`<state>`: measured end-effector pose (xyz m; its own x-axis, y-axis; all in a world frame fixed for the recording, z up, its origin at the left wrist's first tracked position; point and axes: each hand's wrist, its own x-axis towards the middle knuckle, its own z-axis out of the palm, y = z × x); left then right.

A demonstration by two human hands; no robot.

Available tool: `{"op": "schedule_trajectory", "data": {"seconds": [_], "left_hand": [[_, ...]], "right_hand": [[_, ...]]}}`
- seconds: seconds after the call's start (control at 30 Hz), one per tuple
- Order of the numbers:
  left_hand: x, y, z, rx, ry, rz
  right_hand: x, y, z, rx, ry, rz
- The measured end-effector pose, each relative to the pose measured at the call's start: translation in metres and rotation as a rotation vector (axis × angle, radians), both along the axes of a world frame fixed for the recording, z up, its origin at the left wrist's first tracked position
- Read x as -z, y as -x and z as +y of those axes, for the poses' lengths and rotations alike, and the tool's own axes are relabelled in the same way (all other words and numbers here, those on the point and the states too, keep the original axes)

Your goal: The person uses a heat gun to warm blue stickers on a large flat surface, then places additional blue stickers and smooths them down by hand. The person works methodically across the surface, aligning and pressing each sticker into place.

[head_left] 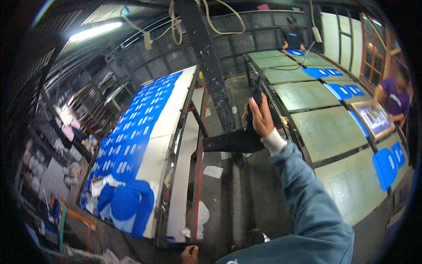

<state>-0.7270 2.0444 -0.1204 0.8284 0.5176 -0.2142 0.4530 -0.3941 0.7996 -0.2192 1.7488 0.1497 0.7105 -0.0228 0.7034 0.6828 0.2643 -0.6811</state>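
Raised over the aisle, my right hand [262, 115] grips a thin black object [256, 89], seen nearly edge-on; it looks like a phone, but the picture does not settle it. The sleeve is blue-grey with a white cuff. Low at the bottom edge, my left hand [190, 254] shows only in part, with curled fingers; whether it holds anything is hidden. It is nearest the end of a long white table [165, 145]. Blue fabric pieces [132, 128] with white prints lie in rows there, and a loose blue garment piece [127, 201] is heaped at the near end.
A second long table with greenish panels [329, 132] bears blue pieces [344, 90]. At its right a person in purple [394, 95] handles a framed printing screen [372, 118]; another person [292, 36] stands at the far end. A black post [211, 66] rises between the tables. Paper [213, 171] litters the floor.
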Motion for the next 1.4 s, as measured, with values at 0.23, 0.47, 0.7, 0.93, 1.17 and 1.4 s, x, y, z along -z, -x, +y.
{"op": "schedule_trajectory", "data": {"seconds": [0.23, 0.47, 0.7, 0.93, 1.17, 1.4], "left_hand": [[0.066, -0.147, 0.081, 0.141, 0.143, 0.014], [0.066, -0.322, 0.067, -0.008, 0.225, 0.093], [0.042, -0.466, 0.07, -0.225, 0.244, 0.097], [0.029, -0.531, 0.078, -0.356, 0.259, 0.079], [0.043, -0.553, 0.087, -0.436, 0.297, 0.083], [0.103, -0.505, 0.065, -0.602, 0.382, 0.055]], "right_hand": [[-0.105, -0.132, 0.028, 0.388, 0.178, -0.212], [-0.202, -0.332, 0.07, -0.014, 0.022, -0.293], [-0.357, -0.514, 0.066, 0.011, 0.027, -0.469], [-0.441, -0.567, 0.103, -0.23, -0.109, -0.354], [-0.452, -0.561, 0.11, -0.047, 0.012, -0.462], [-0.403, -0.59, 0.084, 0.043, 0.298, -0.452]]}}
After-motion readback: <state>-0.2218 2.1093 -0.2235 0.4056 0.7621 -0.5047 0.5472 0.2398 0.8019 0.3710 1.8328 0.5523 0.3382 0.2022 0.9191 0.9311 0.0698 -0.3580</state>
